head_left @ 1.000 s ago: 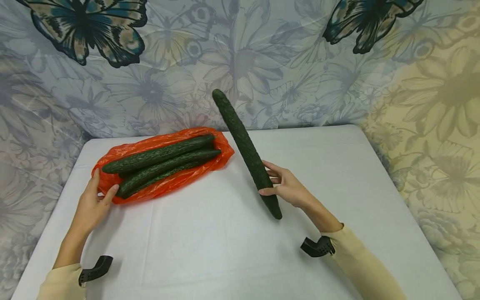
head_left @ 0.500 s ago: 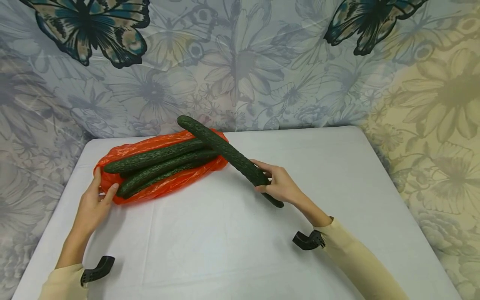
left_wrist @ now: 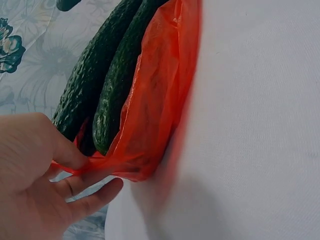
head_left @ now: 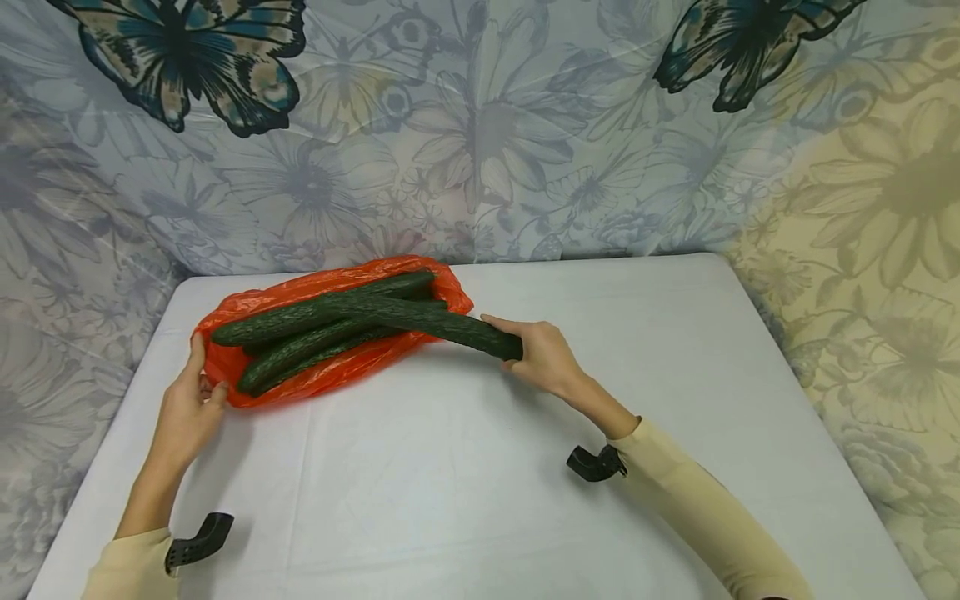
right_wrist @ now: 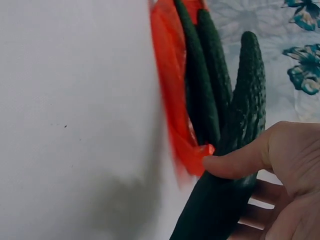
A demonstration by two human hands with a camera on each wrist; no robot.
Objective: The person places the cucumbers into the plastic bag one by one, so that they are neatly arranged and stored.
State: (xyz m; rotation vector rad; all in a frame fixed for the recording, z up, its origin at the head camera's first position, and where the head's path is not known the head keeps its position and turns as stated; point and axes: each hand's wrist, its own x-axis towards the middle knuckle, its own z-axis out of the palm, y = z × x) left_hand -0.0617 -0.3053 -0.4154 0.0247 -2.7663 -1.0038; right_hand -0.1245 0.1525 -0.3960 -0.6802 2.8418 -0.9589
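Observation:
My right hand (head_left: 546,358) grips a long dark green cucumber (head_left: 465,328) near its right end. The cucumber's far part slants leftward over the other cucumbers, its tip overlapping them in the head view. In the right wrist view, the thumb (right_wrist: 235,162) lies across the cucumber's skin and the fingers wrap behind. Several cucumbers (head_left: 255,327) lie lengthwise in an orange-red plastic bag (head_left: 352,365) whose top gapes open. At the bag's left end, my left hand (head_left: 183,412) pinches its edge between thumb and fingers, as the left wrist view shows.
A white cloth covers the table (head_left: 420,483). Behind it hangs a floral fabric backdrop (head_left: 487,167) with large butterflies. Each sleeved wrist carries a black camera mount (head_left: 201,540).
The right hand has moved left and lowered the cucumber from a steep slant beside the bag to a flatter lie over the cucumbers inside. The left hand stays at the bag's end.

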